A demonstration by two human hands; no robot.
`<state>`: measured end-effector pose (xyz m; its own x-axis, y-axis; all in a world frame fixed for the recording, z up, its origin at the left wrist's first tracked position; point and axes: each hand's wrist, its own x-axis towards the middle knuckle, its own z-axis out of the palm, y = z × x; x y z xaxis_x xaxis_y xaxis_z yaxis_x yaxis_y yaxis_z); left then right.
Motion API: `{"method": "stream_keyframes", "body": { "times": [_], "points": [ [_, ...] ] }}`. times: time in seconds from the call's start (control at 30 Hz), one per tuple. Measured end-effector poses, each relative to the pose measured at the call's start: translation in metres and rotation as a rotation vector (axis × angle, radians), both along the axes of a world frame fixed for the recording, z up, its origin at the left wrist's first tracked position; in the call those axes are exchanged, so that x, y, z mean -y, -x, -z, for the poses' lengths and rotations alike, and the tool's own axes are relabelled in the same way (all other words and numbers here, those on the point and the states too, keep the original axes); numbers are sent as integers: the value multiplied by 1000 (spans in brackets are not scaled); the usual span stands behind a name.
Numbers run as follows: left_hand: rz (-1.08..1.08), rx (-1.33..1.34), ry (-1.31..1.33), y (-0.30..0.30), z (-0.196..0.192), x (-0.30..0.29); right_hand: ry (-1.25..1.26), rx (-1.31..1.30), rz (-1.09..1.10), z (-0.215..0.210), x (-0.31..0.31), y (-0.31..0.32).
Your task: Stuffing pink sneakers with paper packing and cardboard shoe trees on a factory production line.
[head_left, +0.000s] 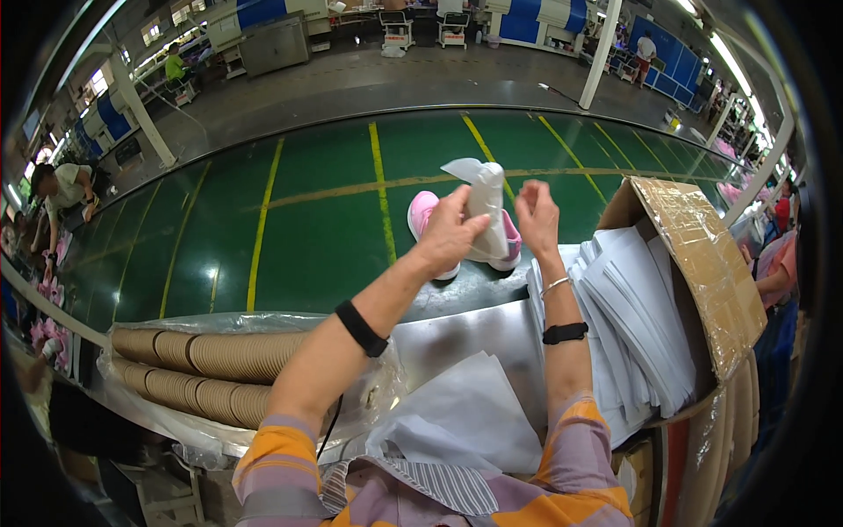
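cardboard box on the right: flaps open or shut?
Open. The box has its flap folded back, and the stacked white paper sheets inside show.

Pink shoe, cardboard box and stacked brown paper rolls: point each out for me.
pink shoe (422,211), head view, on its pink heel end.
cardboard box (702,255), head view, on its taped flap.
brown paper rolls (219,356), head view, on the upper row's middle.

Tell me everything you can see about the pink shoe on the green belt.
The pink shoe sits on the green conveyor belt, near its front edge, just ahead of the hands. It has a pink upper and a white sole. Only the end with its rounded pink upper shows clearly; the rest is hidden behind the left hand and the white tissue paper that this hand presses at its opening. The right hand hovers open beside it. A second shoe may lie behind.
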<state>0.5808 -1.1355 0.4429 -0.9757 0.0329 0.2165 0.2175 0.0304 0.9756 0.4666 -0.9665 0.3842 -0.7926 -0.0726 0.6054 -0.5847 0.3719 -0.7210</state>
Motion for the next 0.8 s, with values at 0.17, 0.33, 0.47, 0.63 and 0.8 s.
{"method": "stream_keyframes", "body": {
  "times": [0.17,0.33,0.47,0.63,0.8],
  "points": [
    [-105,77,107,16,-3,48,-1003,39,45,71,-8,-1],
    [-157,213,72,40,16,64,-710,218,-290,71,25,-7],
    [-140,324,-96,43,18,64,66,373,-512,9,35,-54],
    [27,351,-345,43,12,44,-13,128,-246,-5,51,-56],
    [-346,391,424,63,24,78,-534,317,-301,-39,11,-45]
  ]
}}
